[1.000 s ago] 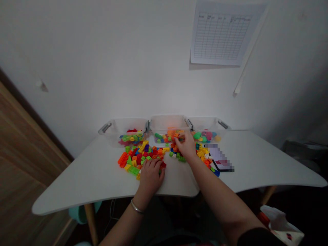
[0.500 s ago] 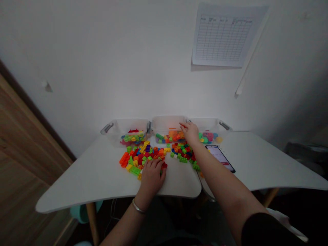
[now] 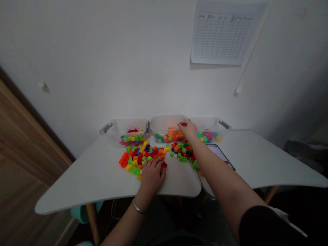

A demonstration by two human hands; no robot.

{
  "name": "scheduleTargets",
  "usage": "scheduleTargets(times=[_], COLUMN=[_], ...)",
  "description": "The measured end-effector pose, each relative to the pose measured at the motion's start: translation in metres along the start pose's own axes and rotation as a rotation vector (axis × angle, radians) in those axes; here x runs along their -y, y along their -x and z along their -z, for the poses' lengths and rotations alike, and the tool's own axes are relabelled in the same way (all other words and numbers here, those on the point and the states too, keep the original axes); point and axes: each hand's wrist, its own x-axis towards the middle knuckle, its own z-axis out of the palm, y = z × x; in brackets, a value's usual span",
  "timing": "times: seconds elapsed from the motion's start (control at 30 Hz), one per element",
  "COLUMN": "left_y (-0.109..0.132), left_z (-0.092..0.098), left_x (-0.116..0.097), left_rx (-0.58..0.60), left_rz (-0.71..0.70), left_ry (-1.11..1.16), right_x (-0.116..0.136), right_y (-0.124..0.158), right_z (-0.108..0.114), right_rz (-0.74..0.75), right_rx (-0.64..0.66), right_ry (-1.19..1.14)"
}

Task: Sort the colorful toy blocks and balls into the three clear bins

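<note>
My right hand (image 3: 189, 130) is raised over the middle clear plastic box (image 3: 167, 119), its fingers pinched round a small red building block (image 3: 183, 124) that is mostly hidden. Multicoloured blocks lie in that box, among them an orange block (image 3: 172, 130). On the white table (image 3: 102, 177), my left hand (image 3: 153, 173) rests at the near edge of a pile of building blocks (image 3: 143, 153). Its fingers spread over the blocks, with the thumb apart. Beside its index finger is a red block (image 3: 164, 165); what lies under the palm is hidden.
A left box (image 3: 128, 123) and a right box (image 3: 207, 123), both clear, flank the middle one and hold coloured pieces. A second cluster of blocks (image 3: 183, 155) lies near my right forearm. Right of that forearm is a phone (image 3: 220, 155). Behind, a printed sheet (image 3: 222, 37) hangs on the wall.
My right hand has shifted slightly over the middle box, and its fingers have drawn closer together round the block. My left hand stays in place on the pile. The camera view has tilted slightly.
</note>
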Motion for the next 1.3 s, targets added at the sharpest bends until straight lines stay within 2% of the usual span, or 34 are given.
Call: scheduleTargets(times=[0.13, 0.37, 0.57, 0.67, 0.8, 0.87, 1.0, 1.07, 1.17, 1.3], left_y=[0.0, 0.0, 0.0, 0.0, 0.0, 0.0, 0.0, -0.001, -0.001, -0.001], left_z=[0.0, 0.0, 0.0, 0.0, 0.001, 0.001, 0.0, 0.0, 0.001, 0.002], left_x=[0.0, 0.0, -0.001, -0.001, -0.001, -0.001, -0.001, -0.001, -0.002, -0.003], left_rx=[0.005, -0.008, -0.018, -0.018, -0.013, -0.014, -0.024, -0.027, -0.028, -0.026], left_rz=[0.002, 0.002, -0.004, -0.002, -0.003, -0.007, -0.01, -0.011, -0.012, -0.011], left_ry=[-0.005, -0.001, -0.012, -0.014, -0.012, -0.015, -0.021, -0.021, -0.02, -0.014], right_x=[0.004, 0.005, 0.006, 0.005, 0.007, 0.007, 0.006, 0.004, -0.002, -0.01], right_y=[-0.001, 0.002, 0.005, 0.012, 0.041, 0.065, 0.115, 0.132, 0.14, 0.137], right_z=[0.01, 0.014, 0.015, 0.018, 0.018, 0.013, -0.003, -0.009, -0.014, -0.018], right_rz=[-0.041, 0.094, 0.176, 0.256, 0.311, 0.29, 0.35, 0.403, 0.444, 0.429], right_rx=[0.048, 0.151, 0.183, 0.105, -0.114, -0.146, -0.009, 0.039, 0.058, 0.052], right_ry=[0.085, 0.26, 0.224, 0.076, -0.131, -0.139, 0.037, 0.137, 0.247, 0.309])
